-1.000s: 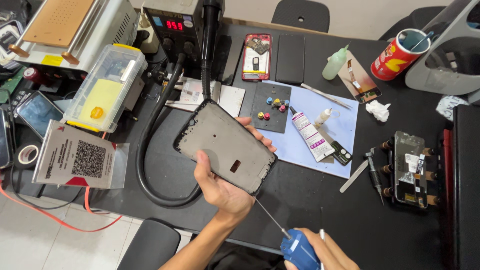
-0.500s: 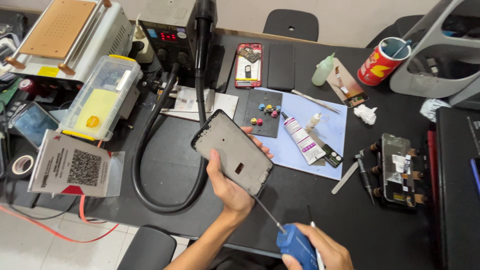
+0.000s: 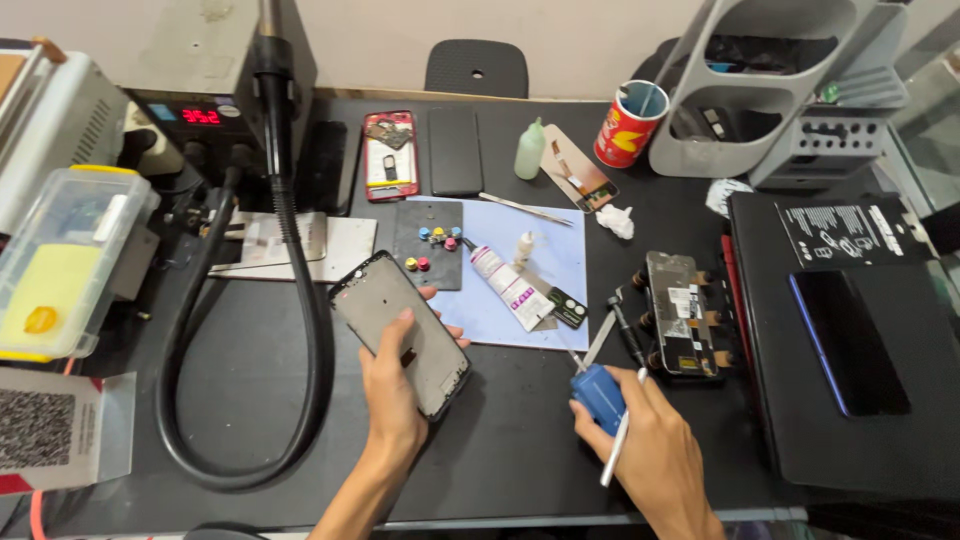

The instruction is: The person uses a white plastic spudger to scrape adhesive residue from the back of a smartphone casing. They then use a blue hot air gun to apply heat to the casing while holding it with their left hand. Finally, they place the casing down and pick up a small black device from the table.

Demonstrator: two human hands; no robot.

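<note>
Left hand point(image 3: 392, 385) wrapped around a flat grey phone frame point(image 3: 400, 330), thumb across its face, fingers point(image 3: 445, 335) curled behind the far edge; held tilted just above the matte black worktop point(image 3: 250, 400). Frame thin and rounded at the corners, dull metal sheen, one small dark cutout near the thumb; lower end partly hidden by the palm. Right hand point(image 3: 640, 440) closed on a blue-handled screwdriver point(image 3: 597, 392), smooth plastic grip, slim steel shaft pointing up toward a pale blue mat point(image 3: 520, 225); tip hard to make out. White slender tool point(image 3: 620, 430) also tucked between those fingers, kind unclear. On the mat, a white glue tube point(image 3: 505, 288). Thick ribbed black hose point(image 3: 300, 300) looping at left. Wrists and forearms cut off by the bottom edge.
</note>
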